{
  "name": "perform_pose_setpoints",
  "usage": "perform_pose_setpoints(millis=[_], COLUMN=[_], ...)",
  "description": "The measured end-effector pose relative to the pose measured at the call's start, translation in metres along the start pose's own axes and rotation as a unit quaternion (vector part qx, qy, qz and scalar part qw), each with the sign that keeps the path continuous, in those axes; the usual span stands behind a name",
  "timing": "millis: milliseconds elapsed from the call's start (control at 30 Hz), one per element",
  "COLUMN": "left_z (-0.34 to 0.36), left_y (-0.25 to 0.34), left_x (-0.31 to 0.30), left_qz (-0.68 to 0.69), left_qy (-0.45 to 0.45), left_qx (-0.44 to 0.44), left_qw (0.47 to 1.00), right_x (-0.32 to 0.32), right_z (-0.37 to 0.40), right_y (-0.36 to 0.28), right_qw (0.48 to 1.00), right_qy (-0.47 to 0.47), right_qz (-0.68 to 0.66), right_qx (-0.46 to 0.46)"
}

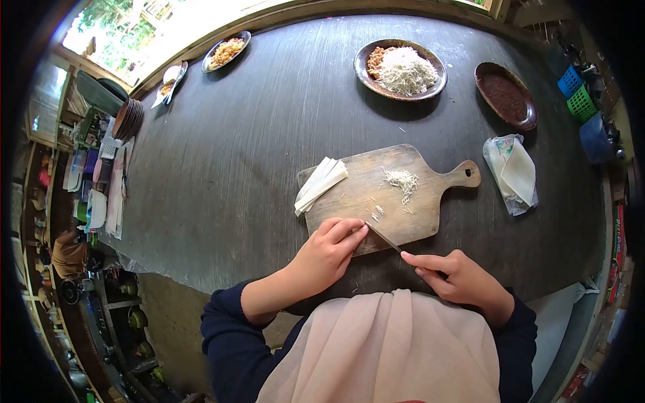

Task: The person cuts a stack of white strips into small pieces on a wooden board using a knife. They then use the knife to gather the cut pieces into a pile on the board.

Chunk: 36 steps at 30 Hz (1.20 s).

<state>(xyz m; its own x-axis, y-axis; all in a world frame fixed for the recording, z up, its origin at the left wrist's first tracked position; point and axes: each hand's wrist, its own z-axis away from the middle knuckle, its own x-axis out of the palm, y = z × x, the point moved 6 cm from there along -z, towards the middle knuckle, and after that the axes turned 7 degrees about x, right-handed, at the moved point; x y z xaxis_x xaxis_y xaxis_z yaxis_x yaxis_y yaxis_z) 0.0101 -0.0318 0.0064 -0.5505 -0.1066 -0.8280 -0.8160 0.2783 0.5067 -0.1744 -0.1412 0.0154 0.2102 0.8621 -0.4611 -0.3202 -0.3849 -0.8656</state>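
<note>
A person in dark sleeves bends over a wooden cutting board [376,195] on a round dark table [235,174]. The right hand [460,279], at five o'clock of the board, is wrapped around the handle of a knife [384,236], forefinger stretched along it, and the slim blade slants up to the board's near edge. The left hand [332,248], at six o'clock, is curled with its fingertips pressed down beside the blade; whether they pin anything beneath them cannot be told from here.

A stack of white strips [320,185] lies at nine o'clock on the board, apart from both hands, and a small heap of fine shreds [402,180] sits near its middle. The strips look thin, light and limp, likely soft enough to buckle and to slide on the wood, so they seem best held flat under bent fingertips close to the edge, while the knife is safest taken by its handle.

Beyond the board stand a bowl [366,54] of shreds at twelve o'clock, a dark plate [505,95] at one and a plastic bag [512,171] at three.
</note>
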Motion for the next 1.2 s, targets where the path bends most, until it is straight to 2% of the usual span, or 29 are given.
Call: perform_pose_setpoints(millis=[267, 433, 567, 667, 1033, 1200], left_z=[0.0003, 0.0008, 0.0010, 0.0007, 0.0007, 0.0014], left_y=[0.0002, 0.0005, 0.0001, -0.0001, 0.0013, 0.0003], left_x=[-0.0002, 0.0019, 0.0011, 0.0004, 0.0006, 0.0010], left_qz=[-0.014, -0.023, -0.025, -0.021, -0.030, -0.028], left_qy=[0.000, -0.002, -0.005, -0.001, -0.002, 0.002], left_qx=[0.003, 0.006, 0.005, 0.001, -0.002, 0.003], left_qw=[1.000, 1.000, 1.000, 1.000, 1.000, 1.000], right_x=[0.0026, 0.0051, 0.0026, 0.0008, -0.0016, -0.0014], right_z=[-0.0001, -0.0008, -0.0005, -0.0008, -0.0004, -0.0003], right_y=[-0.0004, -0.0023, 0.0003, 0.0022, 0.0016, -0.0016], right_qw=[0.999, 0.999, 1.000, 0.999, 0.999, 1.000], right_qy=[-0.002, 0.012, 0.015, -0.023, 0.014, 0.001], right_qz=[-0.031, 0.027, 0.011, -0.008, -0.025, -0.010], right_qx=[0.017, 0.025, 0.008, 0.025, 0.035, 0.012])
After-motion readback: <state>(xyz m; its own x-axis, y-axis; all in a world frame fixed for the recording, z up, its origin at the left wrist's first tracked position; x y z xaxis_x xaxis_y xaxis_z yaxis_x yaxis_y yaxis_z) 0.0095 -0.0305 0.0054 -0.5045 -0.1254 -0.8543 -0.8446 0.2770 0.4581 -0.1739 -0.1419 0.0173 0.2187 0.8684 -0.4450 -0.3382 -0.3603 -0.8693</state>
